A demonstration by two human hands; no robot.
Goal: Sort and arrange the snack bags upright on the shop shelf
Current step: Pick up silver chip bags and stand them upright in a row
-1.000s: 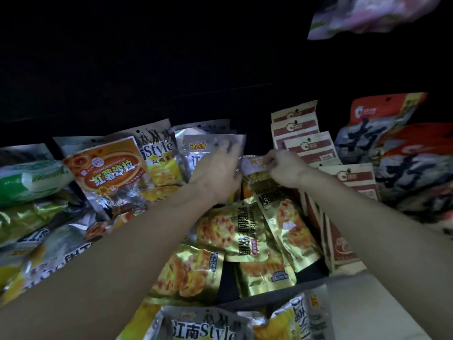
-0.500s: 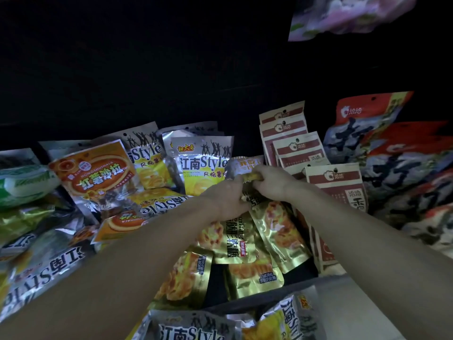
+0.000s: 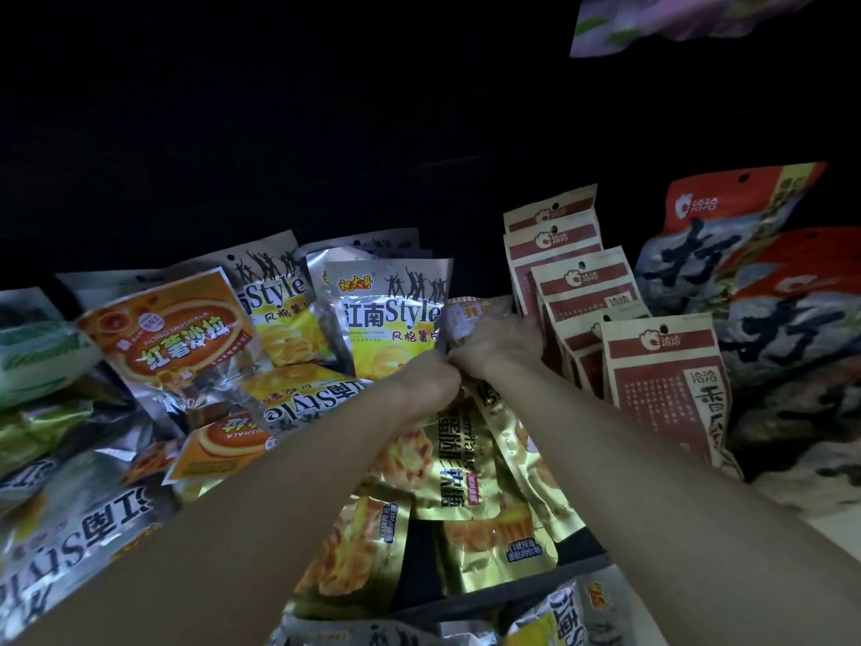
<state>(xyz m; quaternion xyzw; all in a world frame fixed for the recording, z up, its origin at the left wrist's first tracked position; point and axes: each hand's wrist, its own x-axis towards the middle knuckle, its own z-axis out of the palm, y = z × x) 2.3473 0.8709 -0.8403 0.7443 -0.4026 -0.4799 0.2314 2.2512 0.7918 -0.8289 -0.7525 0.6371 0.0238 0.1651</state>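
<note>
Several gold snack bags (image 3: 459, 463) lie leaning in the middle of the dark shelf, with more gold bags (image 3: 354, 552) in front of them. My left hand (image 3: 431, 380) and my right hand (image 3: 501, 342) meet at the top edges of these gold bags, fingers curled over them. The fingertips are hidden behind the hands. A silver-and-yellow "Style" bag (image 3: 391, 319) stands upright just behind my left hand.
Tan-and-red bags (image 3: 661, 384) stand in a row right of my hands, with large red-and-blue bags (image 3: 755, 291) beyond. An orange bag (image 3: 172, 338) and tumbled silver bags (image 3: 84, 529) fill the left. A pink bag (image 3: 675, 16) hangs top right.
My left hand came down off the silver "Style" bag and joined my right hand on the gold bags' tops. The silver bag now stands uncovered.
</note>
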